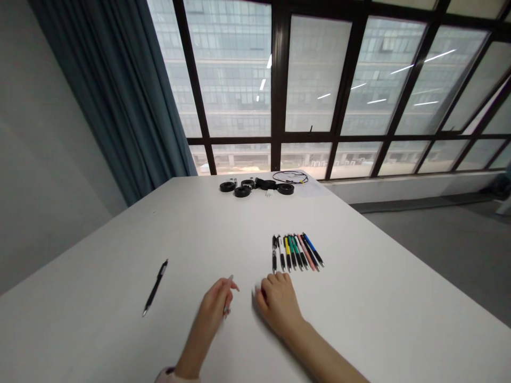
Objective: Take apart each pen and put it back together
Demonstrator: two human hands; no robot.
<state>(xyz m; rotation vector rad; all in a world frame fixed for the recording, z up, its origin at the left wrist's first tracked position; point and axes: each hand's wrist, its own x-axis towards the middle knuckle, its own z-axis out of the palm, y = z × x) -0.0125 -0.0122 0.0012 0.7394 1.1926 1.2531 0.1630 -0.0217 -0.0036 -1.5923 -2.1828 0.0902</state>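
My left hand (216, 300) is closed around a slim pen, mostly hidden by the fingers; its greyish end (230, 277) pokes out above them. Just to the right, my right hand (278, 302) has its fingers curled in over the table. A small whitish blur shows by its thumb, and I cannot make out what it holds. Beyond the right hand lies a row of several pens (295, 252) in black, white, yellow, green, pink and blue, side by side with tips toward me. One black pen (155, 288) lies apart at the left, slanted on the table.
The white table (120, 255) narrows away toward a window wall. At its far end are several black tape-like rings (242, 191), a coiled black cable (293, 177) and small bits. A blue curtain (115, 96) hangs behind on the left.
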